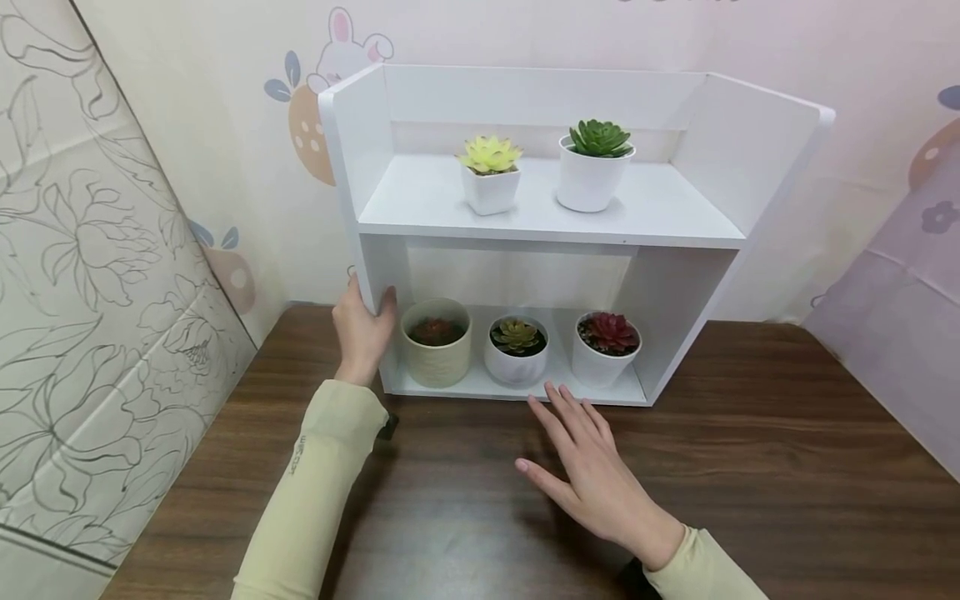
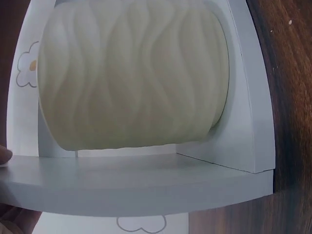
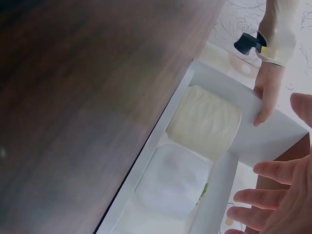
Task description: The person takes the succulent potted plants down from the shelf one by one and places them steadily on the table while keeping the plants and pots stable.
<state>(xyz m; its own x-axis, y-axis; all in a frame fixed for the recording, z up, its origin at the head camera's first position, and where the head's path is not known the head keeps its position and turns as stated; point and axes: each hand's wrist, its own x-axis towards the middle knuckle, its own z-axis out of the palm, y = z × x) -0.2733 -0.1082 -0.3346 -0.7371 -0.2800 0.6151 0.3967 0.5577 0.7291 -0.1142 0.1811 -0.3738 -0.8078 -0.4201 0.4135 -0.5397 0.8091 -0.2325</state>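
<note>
Shelf (image 1: 551, 221) on table (image 1: 787, 467), back to wall, 5 loose pots on it. Prob light, stiff board, slick faces; pots could tip, so hold side panels low, both sides. L hand (image 1: 362, 333) grips left panel edge, thumb in front by cream pot (image 1: 437, 343). R hand (image 1: 592, 471) fingers straight, spread, over table just before bottom edge, holding nothing.

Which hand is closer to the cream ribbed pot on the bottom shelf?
Left. The left hand grips the shelf's side panel right beside the cream ribbed pot. The right hand rests flat on the table, in front of the shelf, farther off.
</note>
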